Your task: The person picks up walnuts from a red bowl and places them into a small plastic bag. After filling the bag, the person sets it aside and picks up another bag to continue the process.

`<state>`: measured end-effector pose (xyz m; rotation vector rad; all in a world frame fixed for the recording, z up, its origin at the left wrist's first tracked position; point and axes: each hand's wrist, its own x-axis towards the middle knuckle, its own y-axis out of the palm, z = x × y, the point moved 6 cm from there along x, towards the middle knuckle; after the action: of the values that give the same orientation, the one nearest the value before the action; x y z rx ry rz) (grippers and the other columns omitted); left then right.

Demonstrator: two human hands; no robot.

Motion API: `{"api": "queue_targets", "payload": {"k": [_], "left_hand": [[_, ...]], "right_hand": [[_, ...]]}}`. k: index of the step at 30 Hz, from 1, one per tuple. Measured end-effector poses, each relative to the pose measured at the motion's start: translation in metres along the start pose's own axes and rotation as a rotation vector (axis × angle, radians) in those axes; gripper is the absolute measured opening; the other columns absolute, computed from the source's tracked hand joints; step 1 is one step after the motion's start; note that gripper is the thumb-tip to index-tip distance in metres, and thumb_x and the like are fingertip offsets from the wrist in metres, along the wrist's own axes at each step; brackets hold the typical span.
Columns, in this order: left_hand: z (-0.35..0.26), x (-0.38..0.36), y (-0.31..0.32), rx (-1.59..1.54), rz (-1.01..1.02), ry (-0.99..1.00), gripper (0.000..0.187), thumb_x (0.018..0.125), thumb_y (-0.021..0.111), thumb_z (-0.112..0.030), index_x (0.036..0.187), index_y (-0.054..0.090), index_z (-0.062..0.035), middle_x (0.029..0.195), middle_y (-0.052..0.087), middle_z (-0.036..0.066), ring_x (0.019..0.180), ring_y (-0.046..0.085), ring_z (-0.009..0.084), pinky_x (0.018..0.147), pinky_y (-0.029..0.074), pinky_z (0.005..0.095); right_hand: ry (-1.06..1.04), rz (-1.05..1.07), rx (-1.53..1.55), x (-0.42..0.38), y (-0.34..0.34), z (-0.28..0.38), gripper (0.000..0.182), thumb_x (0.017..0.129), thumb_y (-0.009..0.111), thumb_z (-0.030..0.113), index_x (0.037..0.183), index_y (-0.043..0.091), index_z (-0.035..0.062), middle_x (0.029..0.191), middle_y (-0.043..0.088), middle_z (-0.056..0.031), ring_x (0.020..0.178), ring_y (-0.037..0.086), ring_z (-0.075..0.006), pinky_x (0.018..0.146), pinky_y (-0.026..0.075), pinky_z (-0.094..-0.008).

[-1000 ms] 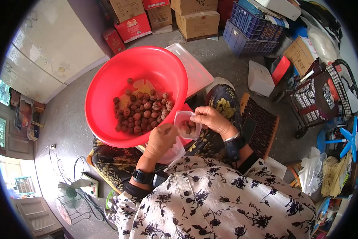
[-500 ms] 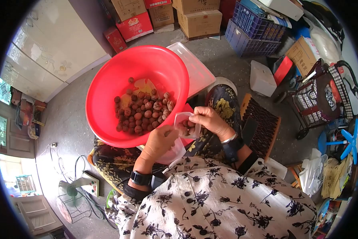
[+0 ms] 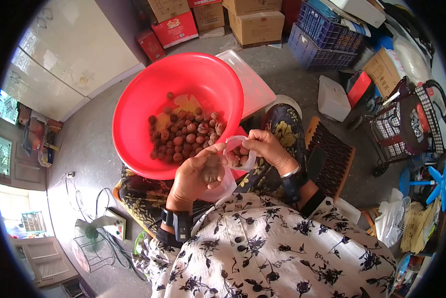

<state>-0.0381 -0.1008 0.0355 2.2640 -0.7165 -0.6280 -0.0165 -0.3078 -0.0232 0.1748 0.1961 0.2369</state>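
A big red plastic basin (image 3: 133, 114) stands in front of me, with a heap of brown walnuts (image 3: 185, 141) in its near part. Palm up beside the basin's near rim, my left hand (image 3: 187, 180) has its fingers curled around walnuts (image 3: 211, 171), blurred here. Between my hands is a small translucent plastic bag (image 3: 251, 163), its mouth spread wide and several walnuts (image 3: 239, 158) inside. My right hand (image 3: 270, 151) pinches the bag's rim on the right. More pale plastic (image 3: 223, 187) lies below my left hand, partly hidden by it.
A clear lidded box (image 3: 247, 82) sits behind the basin on the right. To my right are a slatted wooden stool (image 3: 332, 159) with a dark phone (image 3: 315, 161) on it, and a checked trolley bag (image 3: 406, 121). Cartons (image 3: 255, 27) and blue crates (image 3: 322, 42) stand at the back.
My left hand has turned from palm-down by the bag to palm-up, showing walnuts in it. The bag's mouth has opened wider, and the whole view has shifted slightly.
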Motion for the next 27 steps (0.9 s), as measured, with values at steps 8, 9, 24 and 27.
{"api": "queue_targets", "payload": {"k": [8, 9, 24, 27], "left_hand": [[0.0, -0.004, -0.003, 0.157, -0.07, 0.038, 0.037, 0.1, 0.058, -0.031, 0.126, 0.058, -0.0049, 0.096, 0.067, 0.009, 0.062, 0.053, 0.0112, 0.048, 0.035, 0.0214], [-0.001, -0.004, -0.005, 0.237, -0.109, 0.056, 0.028, 0.102, 0.059, -0.024, 0.122, 0.06, -0.0052, 0.093, 0.068, 0.007, 0.061, 0.05, 0.0076, 0.047, 0.032, 0.0207], [-0.024, 0.025, 0.018, 0.912, -0.277, 0.103, 0.035, 0.1, 0.066, -0.031, 0.119, 0.065, -0.0026, 0.089, 0.062, -0.001, 0.078, 0.056, 0.0085, 0.068, 0.047, 0.0251], [-0.015, 0.021, 0.013, 0.477, -0.169, 0.077, 0.039, 0.1, 0.063, -0.033, 0.123, 0.062, -0.0016, 0.103, 0.065, 0.003, 0.093, 0.059, 0.0122, 0.079, 0.047, 0.0281]], "right_hand": [[-0.035, -0.006, -0.019, 0.002, -0.002, -0.003, 0.023, 0.095, 0.07, 0.026, 0.078, 0.06, 0.0142, 0.078, 0.069, 0.0012, 0.063, 0.052, -0.0012, 0.056, 0.039, -0.0183], [-0.033, -0.008, -0.042, 0.002, -0.003, -0.002, 0.023, 0.094, 0.07, 0.026, 0.078, 0.06, 0.0141, 0.078, 0.068, 0.0014, 0.063, 0.052, -0.0011, 0.056, 0.039, -0.0183], [-0.028, -0.029, 0.01, 0.004, -0.003, -0.004, 0.027, 0.094, 0.072, 0.024, 0.075, 0.058, 0.011, 0.069, 0.06, 0.006, 0.062, 0.05, -0.0006, 0.054, 0.041, -0.0202], [-0.042, -0.036, -0.005, 0.004, -0.002, -0.002, 0.027, 0.095, 0.071, 0.023, 0.075, 0.058, 0.0103, 0.07, 0.059, 0.0062, 0.062, 0.05, -0.0009, 0.055, 0.042, -0.0206]]}}
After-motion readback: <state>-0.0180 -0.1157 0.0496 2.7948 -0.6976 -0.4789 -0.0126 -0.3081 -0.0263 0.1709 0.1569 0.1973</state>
